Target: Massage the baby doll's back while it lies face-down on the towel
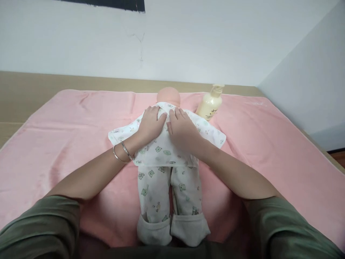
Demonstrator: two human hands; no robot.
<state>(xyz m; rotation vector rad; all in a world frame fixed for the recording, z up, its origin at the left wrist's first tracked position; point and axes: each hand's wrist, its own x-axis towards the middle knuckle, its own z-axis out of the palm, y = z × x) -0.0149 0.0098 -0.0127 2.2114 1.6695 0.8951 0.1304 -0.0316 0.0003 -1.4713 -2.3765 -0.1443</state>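
A baby doll (168,96) lies in front of me, its head toward the wall. It wears a white printed top (161,153) and matching trousers (155,194) with turned-up cuffs. On the left side of the doll's upper body rests my left hand (151,124), flat with the thumb spread. My right hand (183,130) lies flat on the right side of the top, fingers stretched toward the doll's neck. Both palms touch the cloth and neither hand grips anything. The doll's arms are hidden inside the wide sleeves.
A pale yellow pump bottle (210,104) stands beyond the doll's right sleeve. Under everything spreads a pink mat (88,126) over a wooden surface (16,97). A white wall (107,46) rises behind, with another wall at the right.
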